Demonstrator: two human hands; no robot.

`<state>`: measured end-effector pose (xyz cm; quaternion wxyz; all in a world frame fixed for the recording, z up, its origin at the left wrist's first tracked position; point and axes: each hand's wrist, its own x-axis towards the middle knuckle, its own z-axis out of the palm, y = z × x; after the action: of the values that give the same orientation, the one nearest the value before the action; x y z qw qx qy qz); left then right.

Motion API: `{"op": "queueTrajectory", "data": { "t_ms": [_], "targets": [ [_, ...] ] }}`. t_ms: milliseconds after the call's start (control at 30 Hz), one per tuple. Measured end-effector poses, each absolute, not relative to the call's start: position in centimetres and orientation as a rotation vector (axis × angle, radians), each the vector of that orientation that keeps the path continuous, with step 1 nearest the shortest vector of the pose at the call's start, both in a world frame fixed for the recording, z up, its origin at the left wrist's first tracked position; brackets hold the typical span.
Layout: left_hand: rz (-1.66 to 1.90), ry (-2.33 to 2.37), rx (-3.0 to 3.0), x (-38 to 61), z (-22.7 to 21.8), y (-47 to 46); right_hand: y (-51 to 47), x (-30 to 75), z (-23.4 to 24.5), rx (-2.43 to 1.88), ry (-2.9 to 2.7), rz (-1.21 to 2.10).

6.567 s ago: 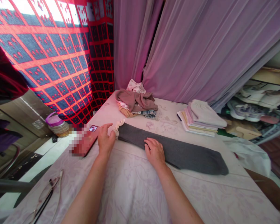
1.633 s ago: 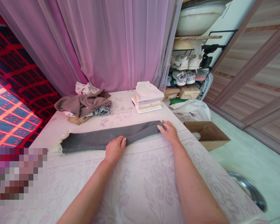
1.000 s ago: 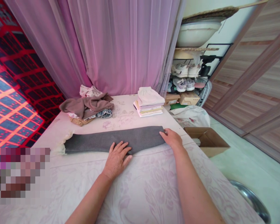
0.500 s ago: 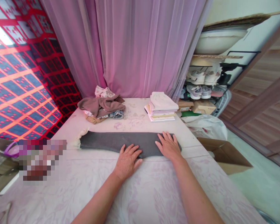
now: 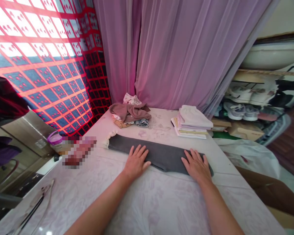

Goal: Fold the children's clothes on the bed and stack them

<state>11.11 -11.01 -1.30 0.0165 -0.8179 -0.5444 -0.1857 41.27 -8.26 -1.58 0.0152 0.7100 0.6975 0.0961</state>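
Observation:
A long grey garment (image 5: 161,154), folded into a narrow strip with a pale frilly end at its left, lies across the pale floral table cover (image 5: 142,202). My left hand (image 5: 135,161) rests flat with spread fingers on the strip's near edge, about midway along. Over at the strip's right end, my right hand (image 5: 196,165) lies flat with fingers apart. Neither hand grips anything.
A heap of unfolded clothes (image 5: 131,113) sits at the back, a stack of folded pale clothes (image 5: 191,121) to its right. Pink curtains hang behind. A lidded jar (image 5: 55,139) and glasses (image 5: 36,202) are at the left; a shoe rack (image 5: 250,104) stands to the right.
The view has swung to the left. Both hands have gone from holding the garment's edge and end to lying flat on it, pressing it down.

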Motion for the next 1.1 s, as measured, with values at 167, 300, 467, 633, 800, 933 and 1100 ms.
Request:
{"op": "queueTrajectory", "data": {
  "t_ms": [167, 300, 467, 633, 800, 933, 1100],
  "targets": [
    [-0.476, -1.856, -2.403, 5.9, -1.7, -10.8, -8.5, 41.5, -2.1, 2.238, 2.227, 0.446],
    [-0.512, -1.854, -2.405, 5.3, -2.1, -11.0, -8.6, 41.5, -2.1, 2.271, 2.275, 0.471],
    [-0.558, -1.857, -2.422, 5.6, -2.0, -11.1, -9.3, 37.1, -1.0, 2.35, 2.395, 0.476],
    [-0.571, -1.87, -2.417, 5.5, -2.0, -11.3, -10.5, 32.2, -1.2, 2.143, 2.447, 0.159],
    [-0.71, -1.861, -2.263, 4.7, -1.7, -11.0, -10.8, 32.0, -1.9, 2.122, 2.435, 0.13],
    [-0.876, -2.032, -1.914, 1.8, -0.7, -9.9, -10.7, 32.4, -2.3, 2.144, 2.461, 0.177],
    [-1.011, -2.265, -1.726, -3.0, -0.3, -8.8, -10.6, 32.3, -2.7, 2.176, 2.495, 0.221]
  ]
}}
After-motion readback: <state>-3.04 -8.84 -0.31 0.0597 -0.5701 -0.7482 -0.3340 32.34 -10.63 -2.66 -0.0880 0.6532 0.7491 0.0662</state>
